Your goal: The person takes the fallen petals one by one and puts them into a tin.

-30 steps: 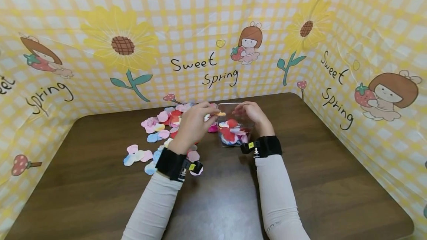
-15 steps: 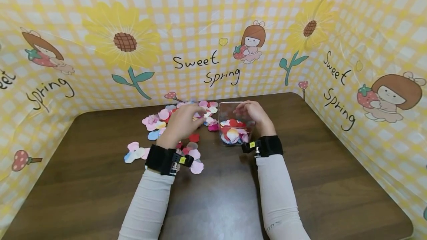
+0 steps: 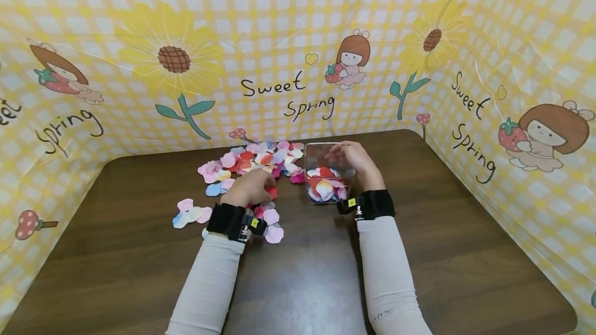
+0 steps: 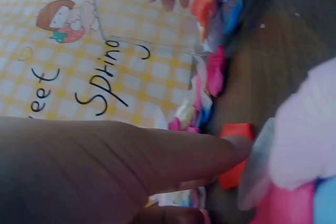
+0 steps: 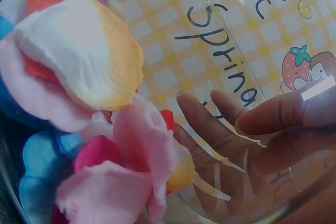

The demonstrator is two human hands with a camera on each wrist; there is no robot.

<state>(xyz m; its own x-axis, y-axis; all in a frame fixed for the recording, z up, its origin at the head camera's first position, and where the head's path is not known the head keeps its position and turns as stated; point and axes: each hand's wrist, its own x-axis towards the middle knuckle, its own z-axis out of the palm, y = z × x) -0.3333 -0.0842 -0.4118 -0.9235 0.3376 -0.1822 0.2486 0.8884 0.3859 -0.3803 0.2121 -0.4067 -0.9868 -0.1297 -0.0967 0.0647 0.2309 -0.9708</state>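
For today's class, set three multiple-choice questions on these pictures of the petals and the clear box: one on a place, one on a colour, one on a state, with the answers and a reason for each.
1. Where does the clear box stand relative to the loose petals on the table?
A. To their right
B. To their left
C. On top of them

2. What colour is the petal at the left hand's fingertips?
A. Green
B. Red
C. Black

3. What is the right hand doing?
A. Lying flat on the table
B. Raised in the air
C. Holding the clear box

Answers: 1 A, the head view shows the box to the right of the heap. 2 B, the left wrist view shows a red petal at the fingertip. 3 C, its fingers curl round the box wall in the right wrist view.
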